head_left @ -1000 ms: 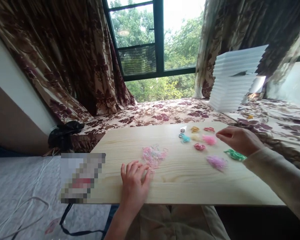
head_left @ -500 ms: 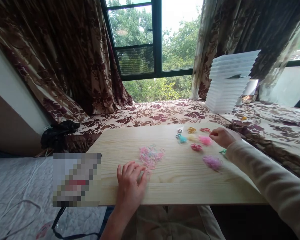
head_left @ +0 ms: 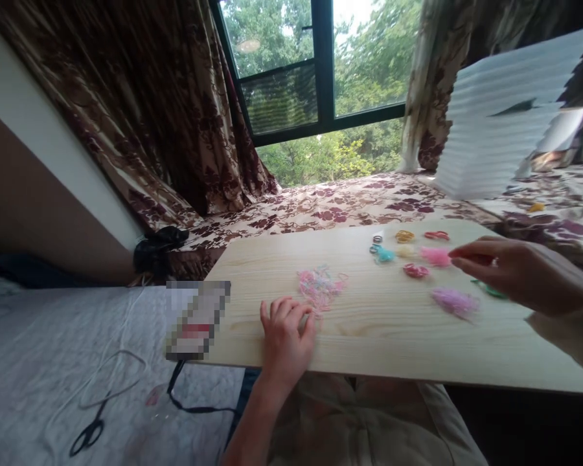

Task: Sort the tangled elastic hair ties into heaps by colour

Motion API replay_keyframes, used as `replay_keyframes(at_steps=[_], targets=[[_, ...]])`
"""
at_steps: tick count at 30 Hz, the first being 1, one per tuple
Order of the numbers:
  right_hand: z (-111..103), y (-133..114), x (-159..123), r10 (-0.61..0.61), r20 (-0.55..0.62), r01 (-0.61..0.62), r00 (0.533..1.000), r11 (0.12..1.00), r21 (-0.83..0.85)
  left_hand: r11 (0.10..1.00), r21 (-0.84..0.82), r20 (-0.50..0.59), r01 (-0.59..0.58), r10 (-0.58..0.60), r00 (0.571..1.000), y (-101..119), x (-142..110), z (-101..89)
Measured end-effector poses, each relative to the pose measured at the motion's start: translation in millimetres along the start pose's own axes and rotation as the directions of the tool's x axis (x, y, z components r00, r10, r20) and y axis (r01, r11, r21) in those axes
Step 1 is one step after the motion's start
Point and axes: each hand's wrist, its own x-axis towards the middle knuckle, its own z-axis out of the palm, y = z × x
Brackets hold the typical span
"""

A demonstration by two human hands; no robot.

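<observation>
My left hand point(head_left: 287, 333) lies on the wooden board point(head_left: 369, 336), fingers spread and slightly bent, at the near left side of a loose pile of mixed pastel rubber bands point(head_left: 319, 288). Over on the right, my right hand point(head_left: 502, 268) has thumb and forefinger pinched together beside a pink heap of bands point(head_left: 436, 256); anything between those fingertips is too small to see. Around it are a purple heap point(head_left: 454, 303), a teal heap point(head_left: 383, 255), red bands point(head_left: 436, 235), darker red bands point(head_left: 415, 270), yellow bands point(head_left: 405, 236) and partly hidden green bands point(head_left: 490, 289).
A blurred-out flat object point(head_left: 199, 323) lies at the board's left edge, with a dark strap hanging below. Black-handled scissors point(head_left: 87, 437) and a white cable point(head_left: 111, 382) rest on the bedding. A white foam stack point(head_left: 495, 129) stands behind on the floral cloth point(head_left: 320, 207).
The view has swung, so everything sits further right in the picture. My right hand stays by the pink heap and appears larger, its fingers pinched. My left hand keeps its place by the mixed pile.
</observation>
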Motion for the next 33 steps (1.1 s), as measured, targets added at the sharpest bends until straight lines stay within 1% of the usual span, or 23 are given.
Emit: replay_keyframes(at_steps=[3,6,7,9,13,17,21,26,33], targets=[[16,-38,-31,-0.114,0.074,0.103,0.991,0.985,0.137,1.000,-0.006,-0.003,0.011,-0.011,1.000,4,0,-2.3],[39,-77,-51,-0.218,0.110,0.174,0.970,0.933,0.316,1.000,-0.014,-0.002,0.020,-0.020,1.000,4,0,-2.7],[47,-88,-55,-0.259,0.139,0.193,0.956,0.909,0.370,1.000,-0.017,0.000,0.023,-0.023,1.000,4,0,-2.7],[61,-108,-58,-0.309,0.160,0.209,0.938,0.868,0.451,1.000,-0.019,0.006,0.025,-0.025,1.000,3,0,-2.8],[82,-133,-55,-0.346,0.162,0.224,0.924,0.835,0.503,0.999,-0.011,0.023,0.031,-0.030,0.999,3,0,-4.0],[99,-145,-54,-0.391,0.172,0.247,0.904,0.807,0.537,0.999,-0.009,0.028,0.031,-0.030,0.999,5,1,-6.2],[110,-148,-57,-0.404,0.149,0.277,0.903,0.810,0.517,1.000,-0.002,0.036,0.001,0.000,0.999,7,1,-5.7],[112,-147,-60,-0.413,0.155,0.301,0.898,0.830,0.470,0.999,0.029,0.055,-0.028,0.027,0.998,8,2,-3.7],[111,-147,-60,-0.416,0.128,0.314,0.900,0.824,0.471,0.999,0.032,0.062,-0.023,0.021,0.998,7,2,-4.5]])
